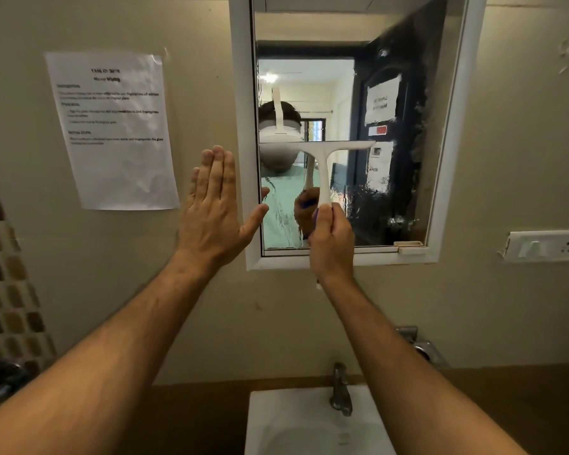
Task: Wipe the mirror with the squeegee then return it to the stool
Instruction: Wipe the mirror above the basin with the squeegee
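Note:
A white-framed mirror (404, 103) hangs on the beige wall ahead. A white T-shaped squeegee (322, 152) is pressed to the glass, its blade level at mid height across the left half. My right hand (330, 238) grips the lower end of its handle. Wet streaks cover the glass below the blade. My left hand (214, 208) lies flat with fingers together on the wall and the mirror's left frame, thumb out over the frame edge. The stool is out of view.
A printed paper sheet (112, 129) is taped to the wall at left. A white sink (296, 425) with a metal tap (340, 389) sits below on a brown counter. A switch plate (546, 246) is at right, patterned tiles (7, 280) at far left.

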Action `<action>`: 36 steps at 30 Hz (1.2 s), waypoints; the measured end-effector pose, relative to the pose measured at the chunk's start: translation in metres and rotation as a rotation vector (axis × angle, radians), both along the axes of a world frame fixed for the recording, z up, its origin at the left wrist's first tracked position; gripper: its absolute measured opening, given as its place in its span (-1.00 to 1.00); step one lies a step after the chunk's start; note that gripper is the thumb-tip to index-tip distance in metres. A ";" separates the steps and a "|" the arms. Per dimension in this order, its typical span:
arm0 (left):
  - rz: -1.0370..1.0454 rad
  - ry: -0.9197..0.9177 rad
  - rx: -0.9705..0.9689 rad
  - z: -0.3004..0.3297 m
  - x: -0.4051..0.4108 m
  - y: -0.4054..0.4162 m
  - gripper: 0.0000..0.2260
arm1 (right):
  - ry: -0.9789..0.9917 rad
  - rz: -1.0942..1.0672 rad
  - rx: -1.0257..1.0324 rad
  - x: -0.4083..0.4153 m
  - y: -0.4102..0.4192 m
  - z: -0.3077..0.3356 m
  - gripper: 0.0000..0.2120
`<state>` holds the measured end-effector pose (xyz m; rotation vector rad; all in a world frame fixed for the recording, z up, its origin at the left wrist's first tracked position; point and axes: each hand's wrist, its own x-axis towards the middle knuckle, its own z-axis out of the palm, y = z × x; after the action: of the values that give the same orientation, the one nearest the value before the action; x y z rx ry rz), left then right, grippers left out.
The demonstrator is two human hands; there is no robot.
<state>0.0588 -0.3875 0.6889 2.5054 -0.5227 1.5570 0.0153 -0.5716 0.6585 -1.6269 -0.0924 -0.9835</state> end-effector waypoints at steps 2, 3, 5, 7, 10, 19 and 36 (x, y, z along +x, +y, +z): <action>-0.006 -0.007 -0.011 0.001 -0.002 0.000 -0.14 | 0.033 0.013 -0.002 -0.001 -0.001 -0.014 -0.77; -0.004 -0.009 -0.012 0.000 -0.003 0.001 -0.14 | 0.045 0.015 -0.004 -0.002 -0.001 -0.028 -0.77; 0.011 -0.005 0.000 0.000 -0.004 0.002 -0.13 | 0.047 0.016 -0.003 -0.005 0.001 -0.060 -0.72; 0.018 0.004 0.009 -0.001 -0.004 0.002 -0.13 | 0.046 0.020 0.014 -0.008 0.003 -0.084 -0.71; 0.008 0.016 0.007 -0.001 -0.003 0.000 -0.13 | 0.044 0.019 0.058 -0.007 0.006 -0.084 -0.67; -0.036 -0.004 -0.027 0.000 -0.002 -0.014 -0.16 | 0.020 0.002 0.030 -0.009 0.008 -0.014 -0.73; -0.010 0.115 -0.022 -0.034 -0.003 -0.001 -0.15 | 0.073 -0.039 -0.051 -0.018 -0.001 -0.022 -0.77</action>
<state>0.0558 -0.3886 0.6551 2.5527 -0.4982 1.3977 -0.0023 -0.5728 0.6365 -1.7152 -0.0363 -0.9570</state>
